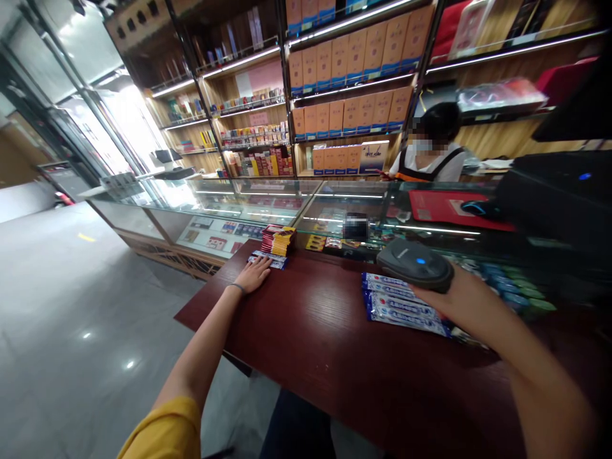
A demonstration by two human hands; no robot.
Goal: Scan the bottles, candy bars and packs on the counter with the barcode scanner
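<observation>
My left hand [253, 275] lies with its fingers stretched out at the far left of the dark red table [296, 319]. Under or beside its fingertips is a blue-and-white packet [277, 262]; I cannot tell if it is pressed down. Right behind that packet stands a stack of red and yellow packets [278, 240]. My right hand [461, 293] is closed around a black barcode scanner [411, 261] with a blue light, held above the table. Below the scanner, several long blue-and-white packets [401, 310] lie overlapped in a row, partly covered by my right hand and forearm.
Glass display counters [229, 197] run behind the table. A co-worker [430, 150] is behind the counter. On the right are a red mat [449, 207], a computer mouse [478, 208] and a dark machine [554, 197]. Boxes fill the shelves [349, 83]. Grey floor [71, 331] spreads left.
</observation>
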